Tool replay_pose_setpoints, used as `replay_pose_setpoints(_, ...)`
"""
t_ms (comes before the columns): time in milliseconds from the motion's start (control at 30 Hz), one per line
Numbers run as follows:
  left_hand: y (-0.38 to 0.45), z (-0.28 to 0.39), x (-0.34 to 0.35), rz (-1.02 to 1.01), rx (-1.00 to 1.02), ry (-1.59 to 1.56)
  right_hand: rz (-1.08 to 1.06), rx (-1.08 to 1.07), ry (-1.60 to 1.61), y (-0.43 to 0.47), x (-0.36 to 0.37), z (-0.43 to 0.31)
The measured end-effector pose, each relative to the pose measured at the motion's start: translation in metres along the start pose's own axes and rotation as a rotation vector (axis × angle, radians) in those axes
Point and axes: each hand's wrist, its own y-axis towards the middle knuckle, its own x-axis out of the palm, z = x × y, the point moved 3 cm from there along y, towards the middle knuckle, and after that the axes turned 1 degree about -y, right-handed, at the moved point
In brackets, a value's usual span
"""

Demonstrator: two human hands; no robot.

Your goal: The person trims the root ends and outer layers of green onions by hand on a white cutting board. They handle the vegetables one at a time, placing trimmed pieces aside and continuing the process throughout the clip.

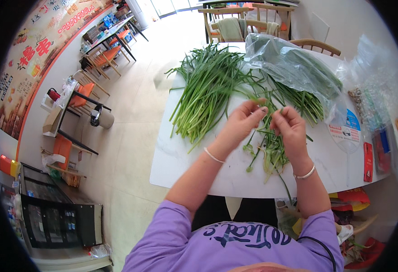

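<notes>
Both my hands are raised over the white marbled table (321, 149), a small gap between them. My left hand (244, 119) pinches a green stalk between thumb and fingers. Thumb and forefinger of my right hand (289, 124) are pressed together on what looks like a small piece of green stalk. Beneath them lies a loose heap of green trimmings (273, 149), some with round buds. A large pile of long green stalks, likely garlic chives (205, 95), spreads at the left. Behind and right of my hands, more stalks (304, 102) stick out from under a clear plastic bag (287, 61).
At the table's right lie a round plastic hand fan (346, 132), a red packet (368, 161) and crumpled clear bags (375, 85). Wooden chairs (311, 44) stand beyond the far edge. On the floor to the left is a waste bin (105, 117).
</notes>
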Motion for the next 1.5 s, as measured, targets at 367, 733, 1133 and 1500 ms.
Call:
replay_pose_setpoints(367, -0.008, -0.030, -0.012, -0.004, 0.028, -0.126, -0.109, 0.106, -0.010, -0.007, 0.005, 0.015)
replay_pose_setpoints(733, -0.011, -0.023, -0.008, 0.022, 0.057, -0.111, -0.019, -0.202, -0.485, -0.005, 0.003, -0.001)
replay_pose_setpoints(1133, -0.005, -0.003, -0.035, 0.189, 0.215, -0.165, 0.069, -0.269, -0.884, 0.009, -0.031, 0.005)
replay_pose_setpoints(1500, -0.008, 0.002, -0.031, 0.058, 0.139, -0.054, 0.170, -0.467, -0.821, 0.008, -0.022, -0.014)
